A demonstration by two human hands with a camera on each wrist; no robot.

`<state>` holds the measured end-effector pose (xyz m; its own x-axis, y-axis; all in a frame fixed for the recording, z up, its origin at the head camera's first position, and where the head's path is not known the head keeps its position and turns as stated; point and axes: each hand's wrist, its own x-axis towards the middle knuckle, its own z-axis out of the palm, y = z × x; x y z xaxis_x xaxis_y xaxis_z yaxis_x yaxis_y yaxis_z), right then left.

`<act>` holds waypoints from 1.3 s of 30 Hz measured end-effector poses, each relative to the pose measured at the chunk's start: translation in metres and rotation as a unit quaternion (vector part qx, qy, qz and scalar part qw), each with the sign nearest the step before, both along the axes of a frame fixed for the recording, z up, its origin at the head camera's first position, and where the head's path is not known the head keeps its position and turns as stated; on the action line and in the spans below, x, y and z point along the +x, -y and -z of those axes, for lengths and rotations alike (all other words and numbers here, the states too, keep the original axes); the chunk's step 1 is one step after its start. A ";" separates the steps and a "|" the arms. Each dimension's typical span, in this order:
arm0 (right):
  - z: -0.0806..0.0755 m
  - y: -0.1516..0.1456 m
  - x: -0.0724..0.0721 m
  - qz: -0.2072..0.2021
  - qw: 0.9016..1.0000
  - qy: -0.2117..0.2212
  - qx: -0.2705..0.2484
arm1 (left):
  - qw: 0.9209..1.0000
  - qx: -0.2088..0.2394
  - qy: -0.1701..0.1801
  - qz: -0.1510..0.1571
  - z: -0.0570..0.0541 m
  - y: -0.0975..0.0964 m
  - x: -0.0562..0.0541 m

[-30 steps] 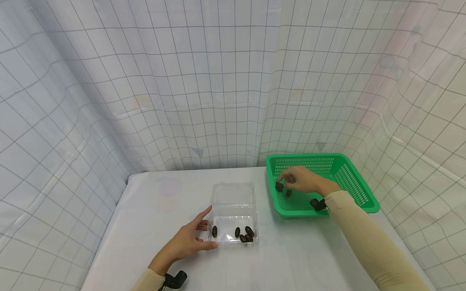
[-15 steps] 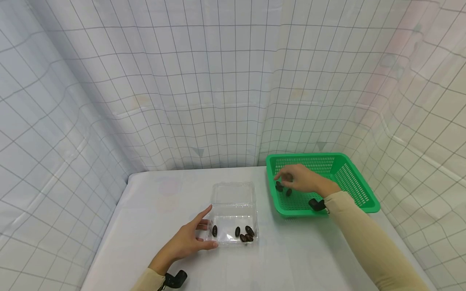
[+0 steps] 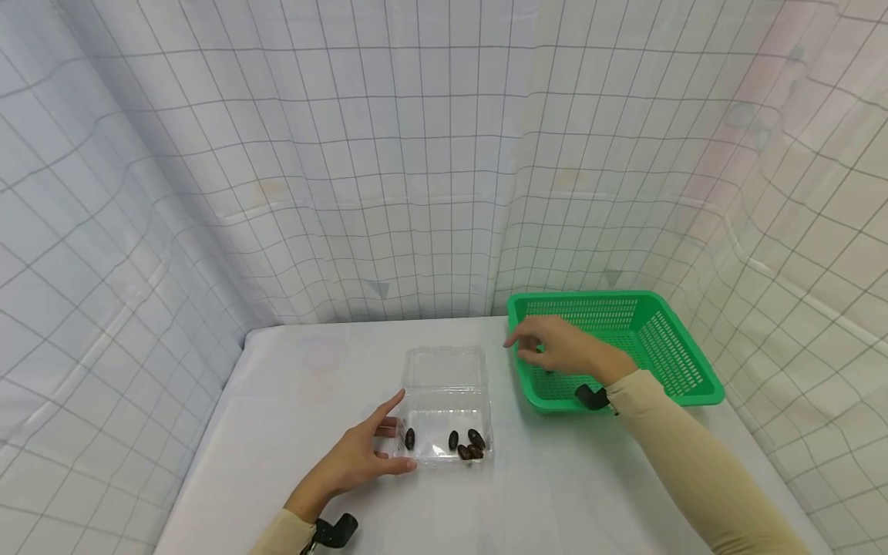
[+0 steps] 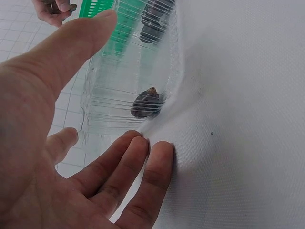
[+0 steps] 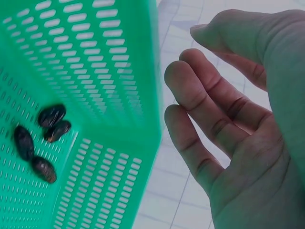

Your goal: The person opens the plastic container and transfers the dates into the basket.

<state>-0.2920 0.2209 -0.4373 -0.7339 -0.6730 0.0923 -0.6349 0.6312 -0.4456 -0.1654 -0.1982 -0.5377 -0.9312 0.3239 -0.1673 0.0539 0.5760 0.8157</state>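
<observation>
A clear hinged plastic container (image 3: 432, 422) lies with its lid (image 3: 444, 368) folded back. Several dark dates (image 3: 475, 439) are grouped at its right end, and a single date (image 3: 410, 438) lies near its left wall. My left hand (image 3: 354, 459) touches the container's left side, thumb at the front corner and fingers fairly straight. Over the left rim of a green basket (image 3: 617, 295) is my right hand (image 3: 562, 348), its thumb and forefinger brought together. The left wrist view shows a small dark date (image 4: 72, 8) at its fingertips. Other dates (image 5: 24, 143) lie on the basket's floor.
A white cloth covers the table (image 3: 291, 401). Grid-patterned white curtains (image 3: 416, 193) close in the back and both sides. The basket stands near the right-hand curtain, a little right of the container.
My right hand has moved left from above the dates inside the basket to its left rim. The left hand and the container have kept their places.
</observation>
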 end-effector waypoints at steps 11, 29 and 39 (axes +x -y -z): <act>-0.002 0.026 0.012 -0.057 0.998 -0.006 0.007 | 1.000 0.007 0.002 0.002 -0.002 0.000 0.001; 0.020 0.080 0.028 -0.135 0.990 0.030 0.014 | 1.000 0.013 0.006 0.003 -0.001 0.000 0.002; 0.039 0.115 0.035 -0.164 0.983 0.071 0.040 | 1.000 0.012 0.005 0.010 -0.003 0.001 0.001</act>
<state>-0.2573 0.1058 -0.4763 -0.4772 -0.8769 -0.0578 -0.7457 0.4388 -0.5015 -0.1645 -0.1989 -0.5348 -0.9224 0.3475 -0.1685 0.0572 0.5546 0.8302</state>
